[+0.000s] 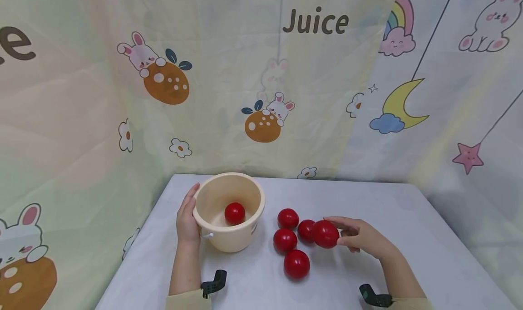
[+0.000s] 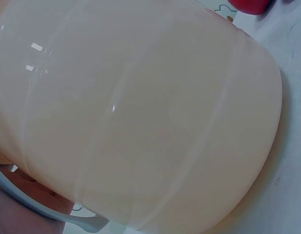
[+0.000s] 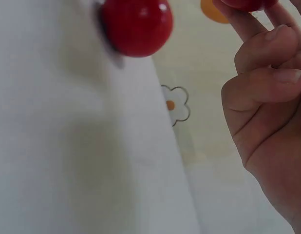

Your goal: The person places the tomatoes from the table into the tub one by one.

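My left hand (image 1: 189, 219) holds the left side of a cream plastic bucket (image 1: 229, 237), its fingers reaching along the wall to the rim. The bucket stands upright on the table, and one red ball (image 1: 234, 213) lies inside. In the left wrist view the bucket's wall (image 2: 155, 107) fills most of the picture, with the handle (image 2: 48, 209) crossing the hand at lower left. My right hand (image 1: 363, 237) pinches another shiny red ball (image 1: 325, 234) between thumb and fingertips, right of the bucket. That ball overlaps a red ball (image 1: 305, 231) behind it in the head view.
Several loose red balls, among them a near one (image 1: 297, 264) and a far one (image 1: 288, 218), lie between the bucket and my right hand. A white-covered table (image 1: 351, 192) carries everything. Behind it hangs a printed curtain (image 1: 220, 74) with rabbits and flowers.
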Motion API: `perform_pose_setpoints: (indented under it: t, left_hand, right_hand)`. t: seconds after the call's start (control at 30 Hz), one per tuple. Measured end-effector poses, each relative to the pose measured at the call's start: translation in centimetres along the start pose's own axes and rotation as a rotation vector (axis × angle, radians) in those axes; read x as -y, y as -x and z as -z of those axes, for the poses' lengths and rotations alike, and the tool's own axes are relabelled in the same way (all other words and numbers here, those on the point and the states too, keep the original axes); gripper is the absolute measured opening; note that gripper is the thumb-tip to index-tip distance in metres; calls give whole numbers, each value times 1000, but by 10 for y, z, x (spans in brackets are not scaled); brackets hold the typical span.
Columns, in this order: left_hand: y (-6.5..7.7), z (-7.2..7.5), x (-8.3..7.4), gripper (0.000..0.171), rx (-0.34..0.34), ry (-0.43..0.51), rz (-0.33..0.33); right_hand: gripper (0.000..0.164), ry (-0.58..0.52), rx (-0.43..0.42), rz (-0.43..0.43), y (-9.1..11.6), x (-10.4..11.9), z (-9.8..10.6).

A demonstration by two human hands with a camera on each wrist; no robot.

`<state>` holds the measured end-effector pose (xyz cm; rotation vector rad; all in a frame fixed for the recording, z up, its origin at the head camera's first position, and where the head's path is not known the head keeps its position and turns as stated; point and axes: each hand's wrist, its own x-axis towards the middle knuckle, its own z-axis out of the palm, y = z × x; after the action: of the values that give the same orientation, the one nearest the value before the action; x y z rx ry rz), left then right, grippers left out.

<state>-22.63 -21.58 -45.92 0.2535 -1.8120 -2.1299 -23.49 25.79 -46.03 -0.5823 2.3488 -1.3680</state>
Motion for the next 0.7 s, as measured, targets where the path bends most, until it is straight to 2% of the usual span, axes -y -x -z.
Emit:
perform_pose_setpoints:
  t: [0.33, 0.7]
  left_hand:
    - [1, 1, 0, 39, -2, -4, 3]
    - [0, 1, 1, 40, 10, -1, -3]
  right_hand:
    - [59, 82, 19, 82, -41, 50, 24]
    - [59, 102, 81, 115, -97, 115, 27]
